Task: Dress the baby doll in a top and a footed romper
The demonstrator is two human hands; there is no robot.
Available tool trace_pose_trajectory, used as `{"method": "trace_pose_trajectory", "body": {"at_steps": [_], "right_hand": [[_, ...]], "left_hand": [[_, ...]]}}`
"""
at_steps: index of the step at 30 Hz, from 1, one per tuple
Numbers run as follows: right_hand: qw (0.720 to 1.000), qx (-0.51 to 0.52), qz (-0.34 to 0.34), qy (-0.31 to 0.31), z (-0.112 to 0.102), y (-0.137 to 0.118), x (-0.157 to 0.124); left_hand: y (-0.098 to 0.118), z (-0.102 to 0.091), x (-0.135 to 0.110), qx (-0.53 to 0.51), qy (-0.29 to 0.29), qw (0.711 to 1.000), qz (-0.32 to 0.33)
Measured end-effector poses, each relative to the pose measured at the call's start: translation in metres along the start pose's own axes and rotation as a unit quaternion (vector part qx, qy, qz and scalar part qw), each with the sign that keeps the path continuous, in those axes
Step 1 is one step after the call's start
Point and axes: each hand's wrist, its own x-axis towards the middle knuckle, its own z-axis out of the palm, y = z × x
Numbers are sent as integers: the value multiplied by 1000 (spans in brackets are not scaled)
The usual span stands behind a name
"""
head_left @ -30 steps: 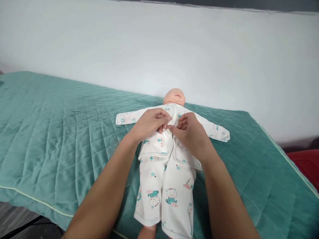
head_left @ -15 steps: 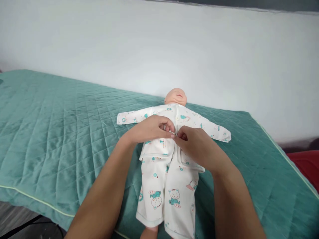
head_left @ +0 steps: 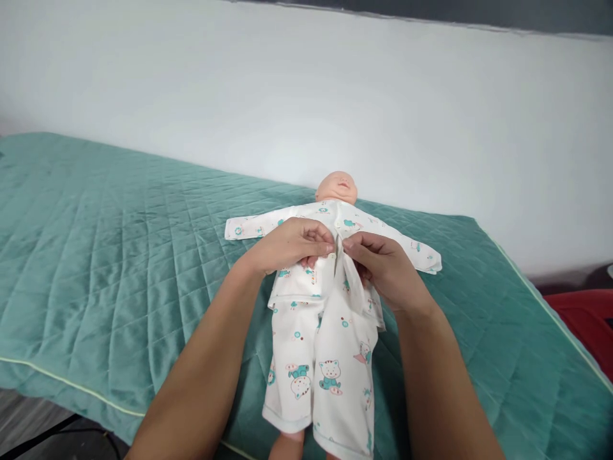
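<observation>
A baby doll (head_left: 338,186) lies on its back, dressed in a white printed shirt (head_left: 299,284) and matching trousers (head_left: 292,338). The shirt's sleeves stretch out to both sides. My left hand (head_left: 306,243) pinches the shirt's left front edge at the belly, close to a small pale button (head_left: 331,255). Opposite it, my right hand (head_left: 378,259) grips the other front edge between thumb and fingers and holds it lifted. Between the two edges a gap shows below the chest. Another button (head_left: 338,225) sits higher on the chest.
The doll rests on a green quilted bed cover (head_left: 143,255) with a pale piped edge. Behind it rises a white wall (head_left: 297,96). A red object (head_left: 582,322) stands beyond the bed at right, and a black strap or cable (head_left: 43,437) lies at lower left.
My hands have moved slightly apart from where they met at the shirt front. The right-hand front edge is now pulled up and aside, and a button shows by my left thumb.
</observation>
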Motion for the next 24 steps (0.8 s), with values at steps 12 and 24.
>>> {"method": "trace_pose_trajectory", "body": {"at_steps": [12, 24], "right_hand": [[999, -24, 16, 21, 14, 4, -1], [999, 13, -3, 47, 10, 11, -6]], "left_hand": [[1, 1, -3, 84, -17, 996, -1], [-7, 4, 2, -55, -64, 995, 50]]}}
